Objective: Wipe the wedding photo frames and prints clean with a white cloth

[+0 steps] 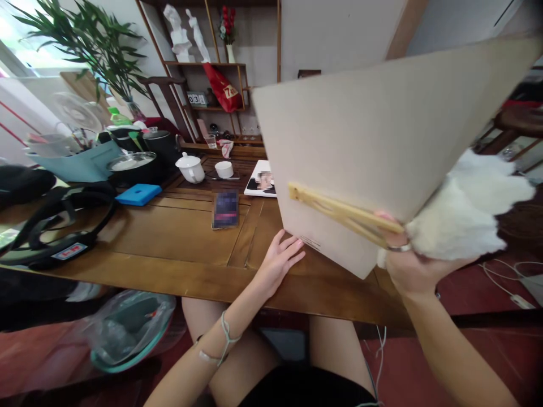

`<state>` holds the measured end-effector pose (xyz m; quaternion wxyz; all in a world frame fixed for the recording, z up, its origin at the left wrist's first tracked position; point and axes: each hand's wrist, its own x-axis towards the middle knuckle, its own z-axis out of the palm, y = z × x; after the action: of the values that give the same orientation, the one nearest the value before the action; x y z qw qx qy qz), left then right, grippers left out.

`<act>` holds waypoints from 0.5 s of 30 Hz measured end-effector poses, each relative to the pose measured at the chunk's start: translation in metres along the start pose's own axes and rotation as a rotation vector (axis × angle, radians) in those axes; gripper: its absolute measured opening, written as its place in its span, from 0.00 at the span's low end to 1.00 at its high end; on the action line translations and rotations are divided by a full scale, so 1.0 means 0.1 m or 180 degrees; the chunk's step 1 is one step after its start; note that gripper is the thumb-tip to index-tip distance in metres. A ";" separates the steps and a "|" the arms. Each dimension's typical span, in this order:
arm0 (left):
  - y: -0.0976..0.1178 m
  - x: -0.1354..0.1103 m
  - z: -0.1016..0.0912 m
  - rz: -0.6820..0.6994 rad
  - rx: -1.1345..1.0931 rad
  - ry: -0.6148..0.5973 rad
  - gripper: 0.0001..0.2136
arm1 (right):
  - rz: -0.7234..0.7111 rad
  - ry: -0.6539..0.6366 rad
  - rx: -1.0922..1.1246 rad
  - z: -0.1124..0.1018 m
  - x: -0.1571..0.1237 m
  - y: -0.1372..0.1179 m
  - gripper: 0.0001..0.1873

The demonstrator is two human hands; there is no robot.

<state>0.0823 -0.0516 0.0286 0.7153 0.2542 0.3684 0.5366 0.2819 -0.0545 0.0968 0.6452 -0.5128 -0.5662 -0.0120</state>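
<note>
A large off-white board (356, 135) stands tilted over the table's front right. My left hand (282, 257) has its fingers stretched out, the tips at the board's lower left corner. Across the board's face runs a light wooden bar (322, 204) that splits into two prongs towards the right. My right hand (418, 268), with a ring on one finger, is closed around the pronged end, beside the board's right edge. I cannot tell whether the bar is fixed to the board. A white fluffy wad (462, 215) lies against my right hand, partly behind the board.
On the wooden table (186, 232) lie a phone (225, 209), a picture card (261, 180), a lidded white cup (190, 168), a blue square case (139, 194) and a black headset (72, 226). A lined bin (131, 333) stands below left. Shelves (207, 63) rise behind.
</note>
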 end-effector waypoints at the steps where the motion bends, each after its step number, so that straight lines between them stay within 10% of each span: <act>1: -0.02 -0.03 0.02 0.0105 -0.0016 0.0012 0.33 | -0.0029 0.0516 0.0216 0.05 0.02 -0.05 0.32; 5: -0.12 -0.15 0.09 0.0258 -0.0247 -0.0049 0.17 | 0.0639 0.0924 0.1148 0.17 -0.02 -0.13 0.31; 15: -0.06 -0.18 -0.21 0.0631 0.0365 0.1249 0.21 | 0.2456 -0.0303 0.1379 -0.18 -0.62 0.11 0.34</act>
<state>0.0661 -0.0709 0.0162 0.5581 0.2201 0.5036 0.6217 0.2786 -0.0965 0.0465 0.6682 -0.5395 -0.3520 0.3722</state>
